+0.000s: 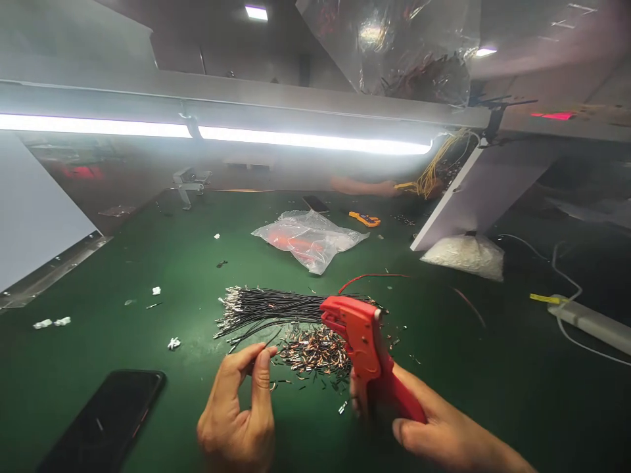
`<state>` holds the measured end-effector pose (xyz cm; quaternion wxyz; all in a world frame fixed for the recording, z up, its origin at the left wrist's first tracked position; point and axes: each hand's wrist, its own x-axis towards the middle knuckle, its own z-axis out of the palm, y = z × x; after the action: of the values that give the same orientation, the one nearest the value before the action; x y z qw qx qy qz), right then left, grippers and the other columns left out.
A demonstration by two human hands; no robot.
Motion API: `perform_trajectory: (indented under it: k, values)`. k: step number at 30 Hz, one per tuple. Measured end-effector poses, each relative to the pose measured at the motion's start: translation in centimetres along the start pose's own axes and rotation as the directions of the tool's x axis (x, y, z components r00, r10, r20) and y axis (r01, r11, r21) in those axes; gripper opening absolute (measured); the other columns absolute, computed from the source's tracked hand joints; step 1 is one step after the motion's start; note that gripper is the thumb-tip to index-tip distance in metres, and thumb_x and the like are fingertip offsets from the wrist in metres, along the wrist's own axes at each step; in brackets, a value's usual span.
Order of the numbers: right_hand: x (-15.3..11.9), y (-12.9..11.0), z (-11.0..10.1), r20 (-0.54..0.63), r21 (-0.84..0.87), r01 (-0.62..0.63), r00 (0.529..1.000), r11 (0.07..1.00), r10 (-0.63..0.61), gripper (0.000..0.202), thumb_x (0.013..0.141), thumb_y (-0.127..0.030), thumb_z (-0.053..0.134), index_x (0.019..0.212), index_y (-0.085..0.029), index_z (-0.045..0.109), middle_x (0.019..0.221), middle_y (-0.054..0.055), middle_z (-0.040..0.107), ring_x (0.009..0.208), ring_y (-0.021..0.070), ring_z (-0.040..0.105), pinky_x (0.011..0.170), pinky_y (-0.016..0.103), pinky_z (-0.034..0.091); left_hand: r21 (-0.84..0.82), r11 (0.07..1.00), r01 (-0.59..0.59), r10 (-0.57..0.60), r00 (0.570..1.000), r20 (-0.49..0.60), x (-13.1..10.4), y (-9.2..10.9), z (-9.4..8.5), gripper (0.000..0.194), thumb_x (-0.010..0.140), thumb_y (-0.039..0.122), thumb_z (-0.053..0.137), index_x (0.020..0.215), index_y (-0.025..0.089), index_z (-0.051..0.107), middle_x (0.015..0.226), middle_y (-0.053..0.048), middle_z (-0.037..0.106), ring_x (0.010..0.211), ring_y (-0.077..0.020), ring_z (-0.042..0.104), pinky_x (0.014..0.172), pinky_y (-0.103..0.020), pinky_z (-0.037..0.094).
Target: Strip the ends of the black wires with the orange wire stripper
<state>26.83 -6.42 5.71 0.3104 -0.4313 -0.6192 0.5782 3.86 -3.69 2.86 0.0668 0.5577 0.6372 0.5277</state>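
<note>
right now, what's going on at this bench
A person's left hand pinches what looks like a thin dark wire, while the right hand holds a red plier-like tool. Wire and tool are apart. A bundle of black wires lies on the green tabletop, with a pile of loose clippings on its near side.

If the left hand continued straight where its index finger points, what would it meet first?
Most likely the pile of wire clippings beside the left hand, though depth is unclear and it might pass above.
</note>
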Motion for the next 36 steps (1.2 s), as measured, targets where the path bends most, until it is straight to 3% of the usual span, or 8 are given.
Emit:
perform_trajectory:
  k: [2,4,8,15,17,20,26,36]
  values:
    - [0.9,1.2,1.1,0.106,0.348,-0.056,0.994,0.936,0.020,0.049,0.067,-0.025,0.058,0.116,-0.019,0.060,0.112,0.011,0.067,0.105,0.0317,0.062,0.091,0.046,0.047,-0.016,0.994,-0.106,0.106,0.994,0.019,-0.2,-0.4,0.2,0.016,0.093,0.037,0.057,0.094,0.025,0.067,0.083,0.002,0.075,0.072,-0.0139,0.072,0.068,-0.025,0.056]
    - [1.7,2.1,2.4,0.086,0.519,-0.050,0.996,0.853,0.006,0.049,0.070,-0.030,0.064,0.117,-0.017,0.061,0.108,0.012,0.068,0.100,0.0304,0.064,0.089,0.043,0.046,-0.059,0.978,-0.199,0.201,0.979,0.039,-0.4,-0.7,0.5,0.010,0.092,0.030,0.059,0.096,0.024,0.066,0.083,0.002,0.073,0.072,-0.0130,0.070,0.068,-0.023,0.056]
    - [2.0,2.6,4.0,-0.002,0.665,0.053,0.998,0.745,-0.068,0.044,0.077,-0.042,0.069,0.113,-0.016,0.065,0.099,0.010,0.066,0.089,0.0257,0.062,0.081,0.038,0.046,-0.243,0.926,-0.290,0.318,0.944,0.083,-1.1,-0.6,1.0,0.015,0.090,0.012,0.060,0.099,0.022,0.065,0.082,0.000,0.069,0.073,-0.0130,0.065,0.069,-0.026,0.053]
    - [1.4,2.6,4.2,-0.139,0.792,0.180,0.984,0.583,-0.114,0.047,0.080,-0.033,0.067,0.125,-0.024,0.060,0.113,0.010,0.064,0.095,0.0257,0.064,0.083,0.039,0.048,-0.334,0.838,-0.431,0.487,0.868,0.101,-2.2,-1.2,2.6,0.021,0.087,0.003,0.059,0.098,0.020,0.065,0.071,-0.001,0.063,0.064,-0.0148,0.053,0.058,-0.029,0.044]
    - [1.4,2.6,4.3,-0.160,0.780,0.207,0.978,0.590,-0.132,0.046,0.080,-0.032,0.065,0.125,-0.026,0.059,0.117,0.010,0.064,0.095,0.0266,0.065,0.083,0.041,0.049,-0.298,0.829,-0.474,0.523,0.846,0.108,-2.4,-1.6,2.9,0.020,0.089,0.005,0.057,0.099,0.020,0.065,0.072,-0.002,0.066,0.064,-0.0158,0.052,0.059,-0.030,0.043]
    - [1.5,2.6,4.4,-0.178,0.747,0.213,0.977,0.630,-0.120,0.049,0.078,-0.035,0.064,0.125,-0.024,0.057,0.102,0.010,0.068,0.087,0.0272,0.065,0.079,0.042,0.049,-0.264,0.831,-0.490,0.534,0.835,0.133,-2.5,-2.1,3.0,0.017,0.090,0.008,0.057,0.099,0.021,0.065,0.074,-0.002,0.068,0.066,-0.0163,0.053,0.060,-0.031,0.042]
    - [1.3,2.6,4.5,-0.137,0.619,0.105,0.990,0.778,-0.025,0.057,0.075,-0.046,0.066,0.124,-0.021,0.055,0.089,0.010,0.070,0.085,0.0293,0.064,0.082,0.045,0.047,-0.256,0.827,-0.500,0.546,0.824,0.155,-2.3,-2.0,2.7,0.021,0.089,0.005,0.058,0.101,0.021,0.064,0.074,-0.002,0.067,0.066,-0.0155,0.053,0.059,-0.031,0.041]
    - [1.4,3.6,4.5,-0.109,0.653,0.097,0.993,0.752,-0.033,0.057,0.076,-0.042,0.067,0.128,-0.020,0.059,0.091,0.009,0.072,0.082,0.0273,0.065,0.083,0.044,0.047,-0.218,0.828,-0.516,0.550,0.823,0.142,-2.5,-1.8,2.8,0.022,0.088,0.004,0.054,0.096,0.021,0.065,0.071,-0.001,0.067,0.063,-0.0154,0.054,0.059,-0.030,0.040]
